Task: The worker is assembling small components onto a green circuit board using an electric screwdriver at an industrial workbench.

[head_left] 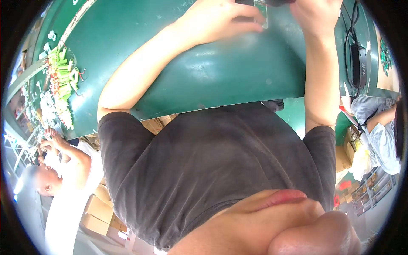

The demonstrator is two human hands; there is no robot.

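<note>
My left hand (216, 19) reaches in at the top middle, its fingers slightly blurred. Its fingertips close on a small clear rectangular piece (262, 13) with green showing through. A dark object (278, 2) lies between my two hands at the upper edge, mostly cut off, so its kind cannot be told. My right hand (316, 15) is beside that dark object on the right. The picture's edge cuts off most of its fingers, which hides their grip. Both forearms stretch over the green tabletop (212, 72).
Green-sleeved parts with red wires (63, 76) and white pieces (49, 106) lie at the table's left. A black power adapter (359, 66) with cables is on the right, near a tray of small green pieces (386, 59). People sit on both sides; cardboard boxes (100, 208) stand behind.
</note>
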